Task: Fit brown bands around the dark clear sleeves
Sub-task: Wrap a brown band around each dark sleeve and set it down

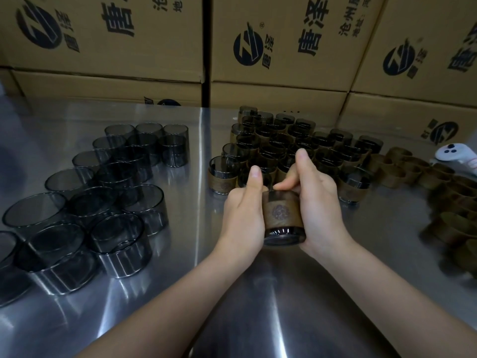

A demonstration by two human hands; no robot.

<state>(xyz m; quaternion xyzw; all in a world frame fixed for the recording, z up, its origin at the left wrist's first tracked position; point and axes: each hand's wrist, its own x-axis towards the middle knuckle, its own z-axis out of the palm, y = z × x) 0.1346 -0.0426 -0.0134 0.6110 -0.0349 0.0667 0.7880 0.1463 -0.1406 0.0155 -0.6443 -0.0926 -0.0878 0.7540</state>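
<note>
Between my two hands is a dark clear sleeve [284, 235] with a brown band [280, 214] around its middle, a round emblem facing me. My left hand [244, 210] grips its left side, thumb raised. My right hand [318, 202] grips the right side, thumb up and forefinger laid over the top rim. Several bare dark sleeves [85, 202] stand on the left of the steel table [206, 293]. Behind my hands stand several banded sleeves [289, 143]. Loose brown bands [444, 200] lie at the right.
Stacked cardboard boxes [284, 47] with printed logos wall off the back of the table. A white controller-like object [456, 155] lies at the far right edge, beyond the loose bands.
</note>
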